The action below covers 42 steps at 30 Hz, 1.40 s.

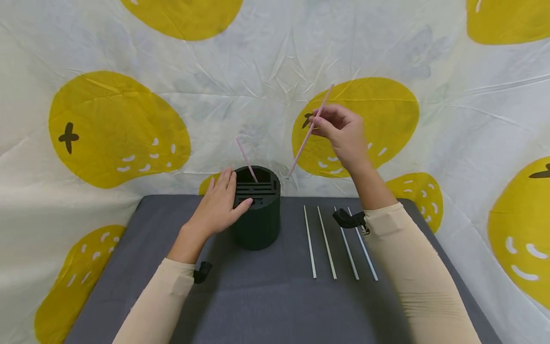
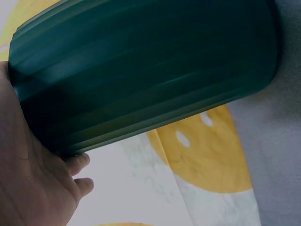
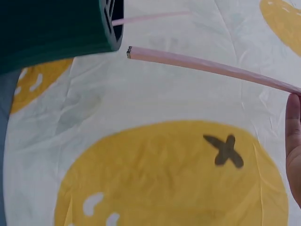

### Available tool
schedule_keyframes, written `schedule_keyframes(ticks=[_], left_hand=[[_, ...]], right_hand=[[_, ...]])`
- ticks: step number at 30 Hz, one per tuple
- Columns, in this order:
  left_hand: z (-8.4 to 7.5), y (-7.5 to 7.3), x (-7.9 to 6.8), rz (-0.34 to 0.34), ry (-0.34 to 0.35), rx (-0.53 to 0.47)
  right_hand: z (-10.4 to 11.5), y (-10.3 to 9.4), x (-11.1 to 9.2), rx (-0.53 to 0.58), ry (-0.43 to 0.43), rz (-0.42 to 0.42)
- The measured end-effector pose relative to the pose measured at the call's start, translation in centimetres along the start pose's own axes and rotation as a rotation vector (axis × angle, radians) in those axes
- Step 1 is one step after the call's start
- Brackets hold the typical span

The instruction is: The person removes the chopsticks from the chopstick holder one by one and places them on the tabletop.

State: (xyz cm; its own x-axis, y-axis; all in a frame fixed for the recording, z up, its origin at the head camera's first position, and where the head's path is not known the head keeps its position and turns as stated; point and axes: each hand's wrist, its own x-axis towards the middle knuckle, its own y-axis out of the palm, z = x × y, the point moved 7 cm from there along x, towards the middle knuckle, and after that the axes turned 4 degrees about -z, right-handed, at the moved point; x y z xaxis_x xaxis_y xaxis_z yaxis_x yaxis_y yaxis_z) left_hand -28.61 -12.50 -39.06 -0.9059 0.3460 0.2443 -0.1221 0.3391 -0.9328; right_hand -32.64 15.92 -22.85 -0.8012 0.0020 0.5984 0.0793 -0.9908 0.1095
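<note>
A dark green cylindrical holder (image 1: 258, 224) with a slotted top stands upright at the table's far edge. My left hand (image 1: 220, 203) rests on its left rim, fingers extended and thumb lying over the slotted top. One pink stick (image 1: 246, 157) leans out of the opening at the back of the holder. Up and to the right, my right hand (image 1: 341, 131) pinches a second long pink stick (image 1: 301, 150) between thumb and fingers. That stick slants, its lower end just right of the holder's rim; in the right wrist view its square end (image 3: 130, 52) is apart from the holder.
On the dark grey table (image 1: 258, 306), several thin sticks (image 1: 327, 243) in pale and bluish tones lie side by side right of the holder, under the right forearm. A white cloth with yellow fruit shapes (image 1: 120, 129) hangs close behind the table.
</note>
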Motion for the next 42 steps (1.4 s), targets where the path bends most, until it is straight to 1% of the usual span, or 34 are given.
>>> schedule_keyframes(ticks=[4,8,12,17,20,22,24,29,34,39,42], left_hand=[[0.1,0.1,-0.1,0.002,-0.007,-0.006],[0.0,0.0,-0.3,0.001,-0.004,-0.006],[-0.2,0.0,-0.5,0.002,0.001,-0.012],[-0.1,0.1,-0.7,-0.003,0.002,-0.015],[0.0,0.1,-0.7,-0.009,0.007,-0.015],[0.0,0.0,-0.6,-0.014,0.009,-0.018],[0.0,0.0,-0.6,-0.017,0.009,-0.021],[0.1,-0.1,-0.7,-0.008,-0.003,-0.025],[-0.1,-0.1,-0.7,-0.007,0.001,-0.02],[-0.1,-0.1,-0.8,-0.006,-0.001,-0.018],[-0.1,-0.2,-0.8,-0.007,0.001,-0.02]], right_hand=[[-0.2,-2.1,-0.7,-0.01,0.022,-0.021],[-0.6,-4.5,-1.7,-0.044,0.044,-0.042],[-1.5,-7.2,-2.9,-0.12,0.066,-0.065],[-3.1,-10.3,-4.3,-0.251,0.082,-0.075],[-4.1,-12.1,-5.0,-0.298,0.091,-0.078],[-4.8,-13.2,-5.4,-0.321,0.109,-0.08],[-5.4,-14.2,-5.8,-0.367,0.134,-0.08],[-6.6,-15.8,-6.9,-0.505,0.21,-0.045],[-7.9,-17.5,-8.1,-0.605,0.271,0.004],[-9.8,-19.2,-9.5,-0.71,0.36,0.063],[-10.9,-20.1,-10.4,-0.771,0.397,0.104]])
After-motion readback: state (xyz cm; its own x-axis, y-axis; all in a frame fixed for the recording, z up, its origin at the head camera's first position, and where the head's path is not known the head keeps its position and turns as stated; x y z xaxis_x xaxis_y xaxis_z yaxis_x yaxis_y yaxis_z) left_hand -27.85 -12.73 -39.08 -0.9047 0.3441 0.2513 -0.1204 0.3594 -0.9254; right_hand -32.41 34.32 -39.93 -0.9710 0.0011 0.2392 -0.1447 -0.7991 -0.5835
